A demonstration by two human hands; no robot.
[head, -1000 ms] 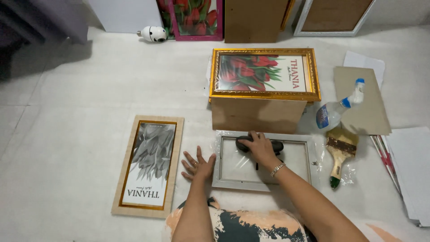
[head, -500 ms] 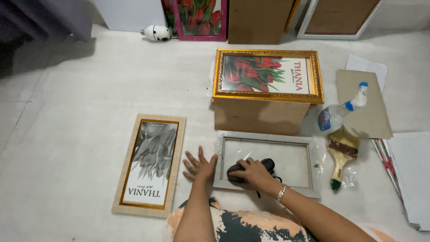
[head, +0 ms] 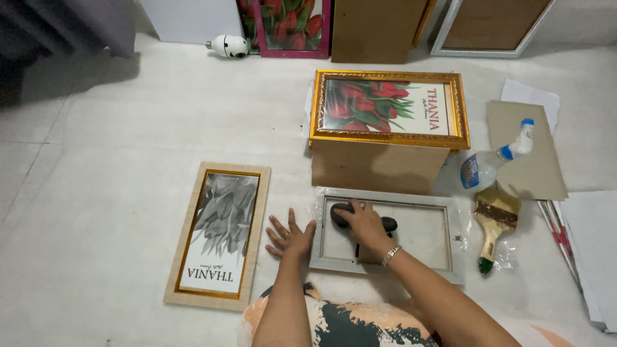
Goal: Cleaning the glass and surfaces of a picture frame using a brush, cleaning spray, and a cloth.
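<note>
A grey picture frame [head: 443, 203] lies flat on the floor in front of me, its glass pane showing. My right hand [head: 363, 223] grips a black cloth-like pad [head: 389, 223] and presses it on the glass near the frame's upper left. My left hand [head: 290, 237] lies flat on the floor with fingers spread, its fingertips against the frame's left edge.
A brown box [head: 376, 167] stands just behind the frame, with a gold-framed red tulip print [head: 389, 108] on top. A light wooden frame with a grey print [head: 220, 233] lies left. A spray bottle [head: 491, 164], a paintbrush [head: 492, 223], cardboard [head: 526, 151] and papers [head: 594, 247] lie right.
My right hand moved the black pad from the top of the glass down to its lower left, then back up. My left hand stayed in place.
</note>
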